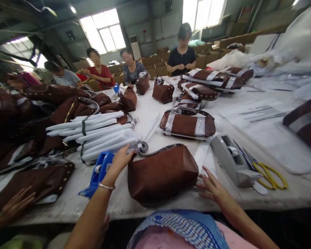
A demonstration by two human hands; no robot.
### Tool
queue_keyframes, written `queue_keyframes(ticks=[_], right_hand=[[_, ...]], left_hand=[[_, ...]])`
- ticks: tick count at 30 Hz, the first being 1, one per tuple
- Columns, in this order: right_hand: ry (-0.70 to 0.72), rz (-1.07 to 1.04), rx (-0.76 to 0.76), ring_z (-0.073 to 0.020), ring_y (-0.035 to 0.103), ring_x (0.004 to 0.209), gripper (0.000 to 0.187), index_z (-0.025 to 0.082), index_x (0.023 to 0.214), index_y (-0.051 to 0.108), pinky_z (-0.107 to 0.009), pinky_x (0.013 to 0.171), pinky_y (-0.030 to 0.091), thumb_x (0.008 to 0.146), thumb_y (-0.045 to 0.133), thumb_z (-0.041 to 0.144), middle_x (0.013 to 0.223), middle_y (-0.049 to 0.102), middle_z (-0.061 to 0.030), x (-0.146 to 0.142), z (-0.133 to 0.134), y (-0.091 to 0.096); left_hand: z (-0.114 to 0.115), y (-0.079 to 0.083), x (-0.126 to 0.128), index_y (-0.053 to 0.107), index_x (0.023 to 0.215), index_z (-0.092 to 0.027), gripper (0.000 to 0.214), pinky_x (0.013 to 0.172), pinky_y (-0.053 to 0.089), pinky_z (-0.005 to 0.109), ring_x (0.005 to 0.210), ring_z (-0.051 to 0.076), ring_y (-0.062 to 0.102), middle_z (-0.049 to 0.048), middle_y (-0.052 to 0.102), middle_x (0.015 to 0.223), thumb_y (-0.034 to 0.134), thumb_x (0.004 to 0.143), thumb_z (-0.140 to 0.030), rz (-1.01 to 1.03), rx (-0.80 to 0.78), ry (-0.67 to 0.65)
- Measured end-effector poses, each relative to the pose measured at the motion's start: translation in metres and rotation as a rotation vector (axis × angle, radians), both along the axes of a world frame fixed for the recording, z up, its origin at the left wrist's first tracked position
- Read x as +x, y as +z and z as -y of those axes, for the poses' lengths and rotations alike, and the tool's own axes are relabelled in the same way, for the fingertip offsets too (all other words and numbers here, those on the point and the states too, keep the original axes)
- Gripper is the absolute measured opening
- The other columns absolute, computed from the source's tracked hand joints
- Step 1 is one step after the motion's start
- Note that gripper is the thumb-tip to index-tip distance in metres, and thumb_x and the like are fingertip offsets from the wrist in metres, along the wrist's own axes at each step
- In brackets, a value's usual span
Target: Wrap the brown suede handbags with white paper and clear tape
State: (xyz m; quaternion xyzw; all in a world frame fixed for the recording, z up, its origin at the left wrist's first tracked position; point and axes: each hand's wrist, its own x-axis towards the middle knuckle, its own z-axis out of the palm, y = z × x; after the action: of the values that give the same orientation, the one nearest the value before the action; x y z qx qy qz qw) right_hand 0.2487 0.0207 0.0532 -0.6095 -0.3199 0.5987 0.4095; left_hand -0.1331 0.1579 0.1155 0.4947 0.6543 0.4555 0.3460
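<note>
A brown leather handbag [163, 173] lies on the table right in front of me. My left hand [122, 159], with a bangle at the wrist, is closed at the bag's upper left corner; its fingertips are partly hidden. Beside the bag's right end, my right hand [210, 185] is open with fingers spread, the fingertips close to or touching the leather. A wrapped strap coil [143, 148] sits just past my left fingers. The blue tape dispenser [99, 171] stands left of my left wrist, and a grey tape dispenser [232, 160] is beyond my right hand.
Yellow-handled scissors [271, 176] lie at the right. White wrapped rolls [103, 135] are bundled behind the blue dispenser. A taped brown bag [188, 124] lies ahead. Brown bags pile up at left, where another person's hand [17, 205] rests on one. Several co-workers [183, 57] are across the table.
</note>
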Motion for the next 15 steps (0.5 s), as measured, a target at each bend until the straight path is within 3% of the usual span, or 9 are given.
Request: queue_keyframes(ticks=[2, 4, 6, 8, 11, 15], right_hand=[[0.044, 0.336, 0.209, -0.0334, 0.067, 0.112, 0.079, 0.027, 0.149, 0.042, -0.053, 0.096, 0.056, 0.084, 0.06, 0.069, 0.142, 0.056, -0.0145, 0.009, 0.001, 0.002], [0.099, 0.675, 0.517, -0.0322, 0.062, 0.12, 0.065, 0.028, 0.142, 0.051, -0.052, 0.104, 0.051, 0.087, 0.062, 0.06, 0.141, 0.057, -0.0121, 0.011, -0.001, 0.01], [0.217, 0.922, 0.856, -0.0293, 0.058, 0.125, 0.053, 0.03, 0.14, 0.053, -0.049, 0.109, 0.047, 0.091, 0.064, 0.047, 0.14, 0.058, -0.0084, 0.004, -0.009, 0.023], [0.427, 1.063, 1.126, -0.0265, 0.056, 0.126, 0.05, 0.03, 0.141, 0.053, -0.048, 0.113, 0.043, 0.093, 0.065, 0.036, 0.136, 0.061, -0.0065, -0.007, -0.02, 0.033], [0.692, 1.177, 1.346, -0.0245, 0.057, 0.121, 0.049, 0.026, 0.142, 0.053, -0.048, 0.114, 0.04, 0.094, 0.063, 0.025, 0.13, 0.065, -0.0068, -0.021, -0.037, 0.036], [0.778, 1.21, 1.498, -0.0211, 0.06, 0.109, 0.047, 0.022, 0.142, 0.054, -0.039, 0.1, 0.048, 0.095, 0.056, 0.012, 0.117, 0.07, -0.0072, -0.02, -0.053, 0.017]], left_hand=[[0.023, -0.003, -0.003, 0.072, 0.105, -0.02, 0.043, 0.102, 0.048, 0.04, 0.113, 0.029, 0.064, 0.0091, 0.073, 0.113, 0.08, 0.071, -0.045, -0.058, -0.003, 0.021], [0.055, 0.0, 0.004, 0.07, 0.114, -0.022, 0.042, 0.102, 0.049, 0.038, 0.108, 0.025, 0.068, 0.0065, 0.074, 0.113, 0.072, 0.081, -0.048, -0.126, 0.043, -0.007], [0.092, 0.002, 0.021, 0.07, 0.115, -0.025, 0.035, 0.095, 0.053, 0.035, 0.099, 0.021, 0.07, 0.0038, 0.075, 0.109, 0.066, 0.088, -0.046, -0.308, 0.195, -0.107], [0.125, -0.001, 0.043, 0.07, 0.115, -0.027, 0.03, 0.094, 0.053, 0.034, 0.102, 0.021, 0.068, 0.0036, 0.073, 0.111, 0.067, 0.089, -0.042, -0.571, 0.383, -0.28], [0.154, -0.017, 0.07, 0.065, 0.126, -0.025, 0.039, 0.1, 0.05, 0.038, 0.109, 0.024, 0.063, 0.0065, 0.07, 0.119, 0.068, 0.089, -0.038, -0.906, 0.564, -0.438], [0.163, -0.048, 0.079, 0.061, 0.133, -0.025, 0.039, 0.097, 0.046, 0.036, 0.104, 0.021, 0.062, 0.0054, 0.07, 0.117, 0.06, 0.094, -0.025, -1.082, 0.64, -0.379]])
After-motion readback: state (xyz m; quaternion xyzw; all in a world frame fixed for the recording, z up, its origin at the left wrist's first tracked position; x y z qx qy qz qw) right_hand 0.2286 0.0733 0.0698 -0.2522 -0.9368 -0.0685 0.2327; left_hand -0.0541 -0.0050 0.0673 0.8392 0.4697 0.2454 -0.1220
